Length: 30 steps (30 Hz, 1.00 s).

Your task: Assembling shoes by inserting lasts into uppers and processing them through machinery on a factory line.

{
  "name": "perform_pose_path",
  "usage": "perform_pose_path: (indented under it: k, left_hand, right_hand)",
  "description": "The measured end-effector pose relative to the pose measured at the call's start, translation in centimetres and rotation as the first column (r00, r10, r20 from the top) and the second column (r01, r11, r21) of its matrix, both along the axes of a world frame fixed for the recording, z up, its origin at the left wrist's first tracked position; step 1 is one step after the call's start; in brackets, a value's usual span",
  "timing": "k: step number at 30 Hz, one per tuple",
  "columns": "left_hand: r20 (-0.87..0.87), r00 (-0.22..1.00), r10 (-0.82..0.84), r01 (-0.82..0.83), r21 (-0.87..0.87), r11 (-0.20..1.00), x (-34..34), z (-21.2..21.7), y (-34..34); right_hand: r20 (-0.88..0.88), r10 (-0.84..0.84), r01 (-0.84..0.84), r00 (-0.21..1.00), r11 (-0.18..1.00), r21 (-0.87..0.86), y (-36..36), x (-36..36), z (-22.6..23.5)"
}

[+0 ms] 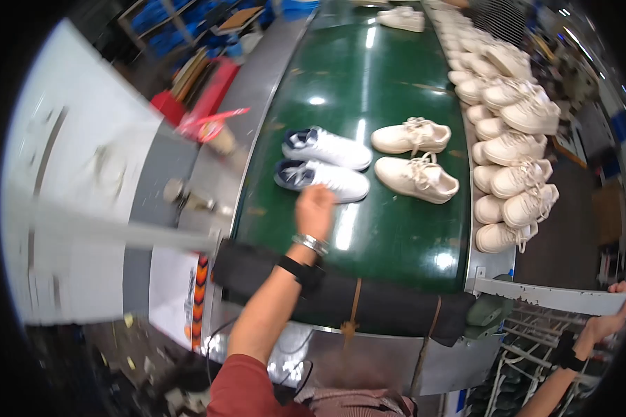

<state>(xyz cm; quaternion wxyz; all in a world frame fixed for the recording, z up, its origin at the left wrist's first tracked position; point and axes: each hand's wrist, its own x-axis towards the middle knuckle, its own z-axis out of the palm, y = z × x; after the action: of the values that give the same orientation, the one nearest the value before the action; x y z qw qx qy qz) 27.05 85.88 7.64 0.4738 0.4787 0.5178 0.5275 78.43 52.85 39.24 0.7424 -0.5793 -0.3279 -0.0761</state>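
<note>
Two white sneakers with dark blue linings lie side by side on the green belt: a far one [330, 149] and a near one [344, 183]. My left hand [314, 208] is closed at the side of the near sneaker, seeming to touch it. Whatever its fingers hold, if anything, is hidden. Just right of this pair lie two cream lace-up shoes, one [409, 137] farther off and one [421, 177] nearer. Far to the right, my right hand [615, 309] is closed around the end of a pale metal rail [556, 296].
Cream shoes [511, 177] are stacked along the right edge of the green conveyor belt [292, 226]. Another white shoe [401, 19] sits at its far end. A black-wrapped roller [396, 306] crosses the near end. Left stands a red bin [214, 90] beside a white panel [69, 139].
</note>
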Motion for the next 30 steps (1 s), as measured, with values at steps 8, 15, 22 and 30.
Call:
perform_pose_path:
  k: [8,15,22,30]
  left_hand:
    - [-0.135,0.871,-0.473,0.393,-0.386,0.834,1.5,-1.7,-37.8]
    - [-0.512,0.848,0.136,-0.398,-0.447,0.801,-10.8,-1.3,-59.8]
    - [-0.783,0.429,0.450,-0.903,-0.367,0.222,-23.1,-0.4,-84.3]
    - [-0.857,-0.193,0.478,-0.977,0.125,-0.171,-47.0,-2.6,-97.2]
  right_hand:
    - [0.193,0.686,-0.596,0.701,0.713,-0.368,13.3,-2.0,-17.5]
    - [0.193,0.965,-0.777,0.175,0.256,-0.575,16.2,-16.8,-30.7]
    - [0.251,0.962,-0.576,-0.106,0.146,-0.804,10.4,-24.6,-35.3]
    - [0.400,0.915,-0.218,-0.051,0.381,-0.899,2.7,-25.9,-33.0]
